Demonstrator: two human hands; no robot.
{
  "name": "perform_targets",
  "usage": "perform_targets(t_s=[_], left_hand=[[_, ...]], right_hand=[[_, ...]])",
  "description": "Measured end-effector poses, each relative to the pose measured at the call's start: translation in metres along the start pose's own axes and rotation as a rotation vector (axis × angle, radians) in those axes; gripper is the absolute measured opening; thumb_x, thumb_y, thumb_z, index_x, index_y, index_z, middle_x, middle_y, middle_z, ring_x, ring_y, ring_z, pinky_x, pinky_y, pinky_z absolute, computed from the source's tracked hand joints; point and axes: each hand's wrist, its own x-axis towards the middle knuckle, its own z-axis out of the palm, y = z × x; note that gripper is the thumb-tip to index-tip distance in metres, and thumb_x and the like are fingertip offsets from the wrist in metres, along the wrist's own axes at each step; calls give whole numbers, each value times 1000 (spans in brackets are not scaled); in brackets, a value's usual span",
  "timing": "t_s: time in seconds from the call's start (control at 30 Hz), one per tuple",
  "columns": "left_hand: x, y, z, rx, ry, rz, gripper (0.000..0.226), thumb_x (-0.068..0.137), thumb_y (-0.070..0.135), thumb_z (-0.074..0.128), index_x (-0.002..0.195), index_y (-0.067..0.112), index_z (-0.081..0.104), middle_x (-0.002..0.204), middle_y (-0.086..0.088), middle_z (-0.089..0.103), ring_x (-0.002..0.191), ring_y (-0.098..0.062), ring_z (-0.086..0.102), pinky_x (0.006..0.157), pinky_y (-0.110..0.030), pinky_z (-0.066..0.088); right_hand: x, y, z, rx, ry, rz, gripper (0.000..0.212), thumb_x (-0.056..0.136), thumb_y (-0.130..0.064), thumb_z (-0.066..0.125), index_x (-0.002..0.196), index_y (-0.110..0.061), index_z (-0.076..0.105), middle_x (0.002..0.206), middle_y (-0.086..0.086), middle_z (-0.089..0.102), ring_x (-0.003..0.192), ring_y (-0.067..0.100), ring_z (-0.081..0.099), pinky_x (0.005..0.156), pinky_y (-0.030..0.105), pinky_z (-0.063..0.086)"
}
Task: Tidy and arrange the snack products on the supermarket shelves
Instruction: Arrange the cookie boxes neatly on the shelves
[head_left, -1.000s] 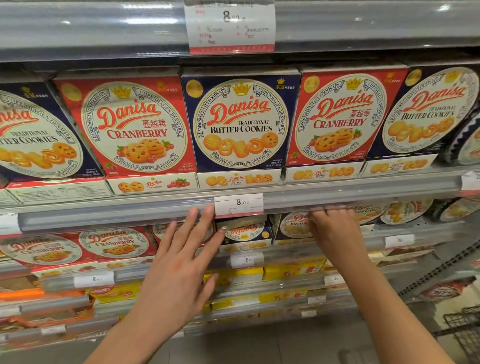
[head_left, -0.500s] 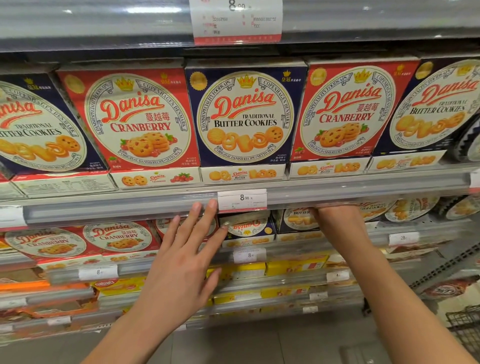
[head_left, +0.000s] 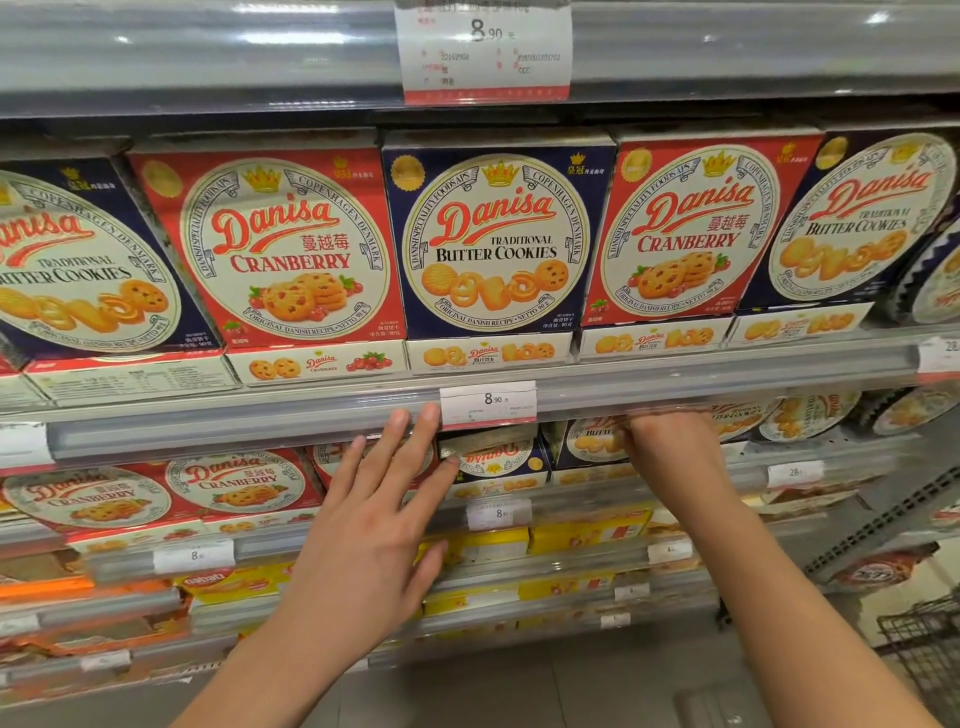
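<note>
Left hand (head_left: 363, 525) is spread flat, fingers straight, its fingertips reaching up to the shelf rail just left of the 8.90 price tag (head_left: 487, 404); it holds nothing. Right hand (head_left: 670, 441) reaches in under the same rail, right of that tag, and its fingers are hidden behind the rail, so I cannot tell whether they grip anything. Directly below the tag sits an upside-down Danisa butter cookies box (head_left: 491, 460), its logo inverted, between the two hands. Right of it, by the right hand, stands another blue butter cookies box (head_left: 592, 441). Above the tag, the Danisa Traditional Butter Cookies box (head_left: 496, 239) and its red cranberry box (head_left: 280, 249) neighbour face forward in a neat row.

The step in hand looks to be straightening the row below the tag. Next, the inverted box probably needs lifting out, turning upright and setting back flush with its neighbours, without snagging the tag overhead.
</note>
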Motion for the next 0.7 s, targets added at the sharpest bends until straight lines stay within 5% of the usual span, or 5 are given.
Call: perform_targets(t_s=[0.17,0.3,0.53,0.7], left_hand=[[0,-3,2,6,7,21,76,73,38,81,142,18,56,169,-12,10,155,-34,12,115,-62,32],[-1,-1,0,28,24,26,71,76,41,78,140,19,58,167,-15,15,154,-37,14,115,-62,31],[-10,11,1,-202,84,75,56,88,45,55,142,27,55,163,1,32,149,-23,32,117,-47,34],[-11,18,8,-313,0,67,68,85,54,51,149,31,43,151,12,48,134,-13,49,108,-33,43]], right_hand=[[-22,-1,8,92,251,11,27,76,-9,85,97,-6,69,82,16,69,75,36,65,79,52,52],[-41,7,7,144,396,-70,38,84,1,73,121,-1,65,109,20,62,96,39,55,86,51,45],[-83,8,-9,281,272,-84,60,67,-1,89,124,0,67,111,17,62,99,36,59,85,44,48],[-100,-34,-30,446,268,-184,58,69,-12,86,123,-2,68,116,14,67,101,28,63,85,39,56]])
